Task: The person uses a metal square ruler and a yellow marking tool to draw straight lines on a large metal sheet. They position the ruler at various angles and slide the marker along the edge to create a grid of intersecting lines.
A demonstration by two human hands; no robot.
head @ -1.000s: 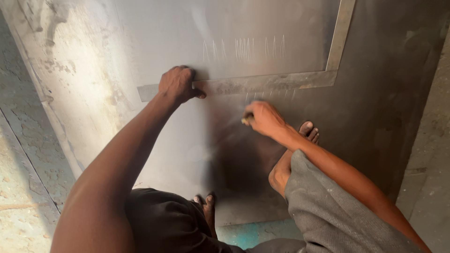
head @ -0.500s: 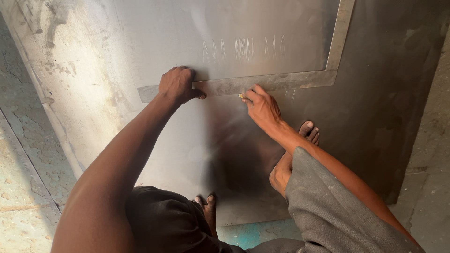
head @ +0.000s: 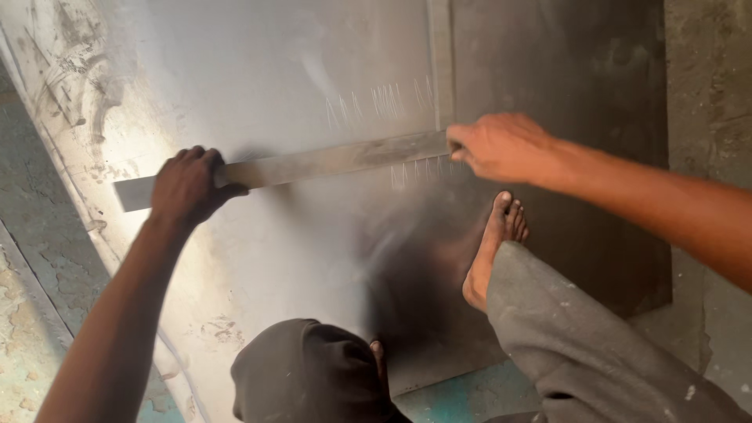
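A long, flat metal straightedge (head: 313, 163) lies across a big sheet of dull grey metal (head: 298, 70), running slightly uphill from lower left to upper right. It is a thin strip with square ends and a brushed, matte face, brighter at its left end where light falls on it. The left hand (head: 186, 188) presses down on it near that left end, fingers (head: 192, 155) curled together over the top edge and thumb hooked on the strip's near side. The right hand (head: 501, 146) grips the other end, fingers folded shut around the tip, so the end itself is hidden.

The sheet is smooth and faintly reflective, with a hazy glare on its left half and a darker shade to the right. Short, fine scratch marks (head: 380, 102) stand in a row just above the straightedge, and a second row sits just below it near the right hand. A straight vertical line or seam runs up the sheet from the straightedge.

A bare foot (head: 489, 254) rests on the sheet below the right hand, the leg in coarse grey cloth (head: 580, 337). A knee in dark fabric (head: 305, 372) is at the lower edge. Worn, blotchy concrete floor (head: 31, 258) with flaking patches borders the sheet on the left.
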